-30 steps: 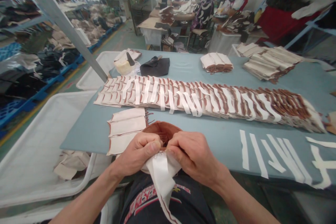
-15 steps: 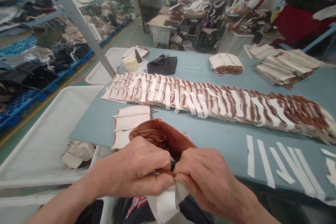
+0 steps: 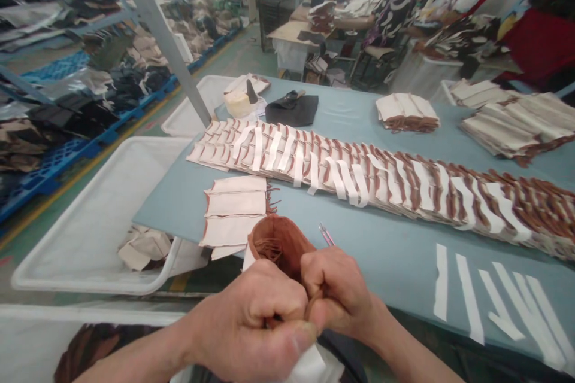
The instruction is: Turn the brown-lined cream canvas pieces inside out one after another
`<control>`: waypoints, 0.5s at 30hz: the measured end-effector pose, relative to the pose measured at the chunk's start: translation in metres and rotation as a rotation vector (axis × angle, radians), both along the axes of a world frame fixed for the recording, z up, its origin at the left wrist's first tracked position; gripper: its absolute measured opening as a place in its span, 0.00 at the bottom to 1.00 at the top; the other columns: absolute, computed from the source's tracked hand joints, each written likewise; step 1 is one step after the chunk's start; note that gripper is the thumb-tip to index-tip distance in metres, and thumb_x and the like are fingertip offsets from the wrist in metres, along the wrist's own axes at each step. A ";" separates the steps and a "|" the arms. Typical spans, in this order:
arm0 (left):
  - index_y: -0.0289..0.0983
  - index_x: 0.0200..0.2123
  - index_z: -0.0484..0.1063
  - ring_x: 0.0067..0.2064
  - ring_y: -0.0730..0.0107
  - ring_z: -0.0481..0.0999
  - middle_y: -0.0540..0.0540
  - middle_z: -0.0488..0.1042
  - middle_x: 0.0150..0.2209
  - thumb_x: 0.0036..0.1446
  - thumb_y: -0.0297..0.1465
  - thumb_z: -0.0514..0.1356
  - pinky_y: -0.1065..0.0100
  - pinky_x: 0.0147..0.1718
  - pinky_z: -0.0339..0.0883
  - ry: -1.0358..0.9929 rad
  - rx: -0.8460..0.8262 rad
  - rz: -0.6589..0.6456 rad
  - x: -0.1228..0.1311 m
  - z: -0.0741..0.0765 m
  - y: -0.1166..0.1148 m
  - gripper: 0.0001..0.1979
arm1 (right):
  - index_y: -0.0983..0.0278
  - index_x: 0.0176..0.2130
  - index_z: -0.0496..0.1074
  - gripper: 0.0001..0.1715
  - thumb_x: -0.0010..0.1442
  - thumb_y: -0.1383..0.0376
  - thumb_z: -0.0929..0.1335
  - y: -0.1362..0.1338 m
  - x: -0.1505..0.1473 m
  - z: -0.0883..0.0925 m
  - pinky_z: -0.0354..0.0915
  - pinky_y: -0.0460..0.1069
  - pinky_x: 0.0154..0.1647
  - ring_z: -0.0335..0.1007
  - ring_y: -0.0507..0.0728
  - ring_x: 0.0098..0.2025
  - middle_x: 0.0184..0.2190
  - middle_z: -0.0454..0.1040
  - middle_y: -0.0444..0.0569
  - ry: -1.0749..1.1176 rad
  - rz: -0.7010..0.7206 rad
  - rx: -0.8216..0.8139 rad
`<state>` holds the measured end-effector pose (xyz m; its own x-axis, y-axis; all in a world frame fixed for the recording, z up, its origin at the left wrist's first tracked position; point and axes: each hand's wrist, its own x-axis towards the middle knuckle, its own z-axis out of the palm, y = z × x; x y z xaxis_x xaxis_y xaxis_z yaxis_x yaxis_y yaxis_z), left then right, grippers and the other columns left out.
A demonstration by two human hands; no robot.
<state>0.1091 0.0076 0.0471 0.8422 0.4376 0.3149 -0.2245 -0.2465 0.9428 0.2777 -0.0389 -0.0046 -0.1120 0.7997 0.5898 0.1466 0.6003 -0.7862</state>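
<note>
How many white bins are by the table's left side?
3: one beside the table holding cloth, one farther back by the post, one partly showing at the bottom. More may be hidden.

Rust-brown leather piece [image 3: 278, 245] against my pale blue tabletop [image 3: 395, 251], white strips [image 3: 467, 293] lying across it, cream panels [image 3: 233, 212] edged brown; a co-worker's blouse [image 3: 390, 21] swirls black and white.

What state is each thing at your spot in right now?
left hand, gripping the brown fabric piece
right hand, gripping it too, beside the left
brown fabric piece, bunched between both hands, fringe showing
long row of cream pieces, overlapping, white strips across
three cream pieces, lying flat
loose white strips, lying flat on the table
</note>
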 end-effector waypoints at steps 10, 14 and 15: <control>0.41 0.25 0.47 0.24 0.76 0.54 0.55 0.51 0.22 0.60 0.18 0.53 0.69 0.26 0.52 0.101 -0.092 -0.180 0.007 0.007 -0.015 0.19 | 0.57 0.24 0.44 0.41 0.61 0.26 0.52 -0.017 -0.003 -0.015 0.43 0.49 0.20 0.39 0.48 0.16 0.16 0.45 0.35 0.003 -0.055 -0.113; 0.41 0.23 0.49 0.23 0.74 0.59 0.54 0.53 0.20 0.64 0.25 0.54 0.69 0.27 0.58 0.186 0.022 -0.146 0.003 0.006 -0.017 0.19 | 0.59 0.24 0.48 0.38 0.67 0.33 0.58 -0.021 -0.003 0.000 0.41 0.49 0.23 0.43 0.48 0.17 0.17 0.47 0.36 0.086 -0.124 0.003; 0.40 0.21 0.50 0.22 0.75 0.61 0.54 0.55 0.19 0.64 0.28 0.55 0.69 0.25 0.59 0.230 0.070 -0.114 0.001 0.006 -0.017 0.21 | 0.60 0.25 0.49 0.37 0.69 0.36 0.59 -0.024 -0.001 0.004 0.41 0.50 0.23 0.45 0.49 0.18 0.18 0.48 0.37 0.075 -0.136 -0.005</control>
